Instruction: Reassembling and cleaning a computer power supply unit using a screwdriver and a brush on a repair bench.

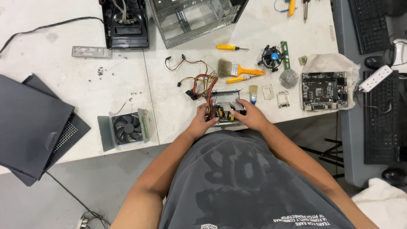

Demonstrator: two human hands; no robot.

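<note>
An opened power supply unit [224, 108] with its circuit board exposed sits at the near edge of the white table [178, 106]. A bundle of red, yellow and black wires [199, 82] runs out of its left side. My left hand [203, 119] grips the unit's left end, close to the wires. My right hand [250, 114] holds its right end, fingers over the board. A small blue-handled brush [253, 94] lies just beyond my right hand.
A lid with a fan [125, 129] lies to the left, dark case panels [36, 127] further left. Paintbrush [237, 69], yellow screwdrivers [231, 47], CPU cooler [271, 57], motherboard [324, 90] on a cloth, an open case [190, 19], keyboards [383, 123] at right.
</note>
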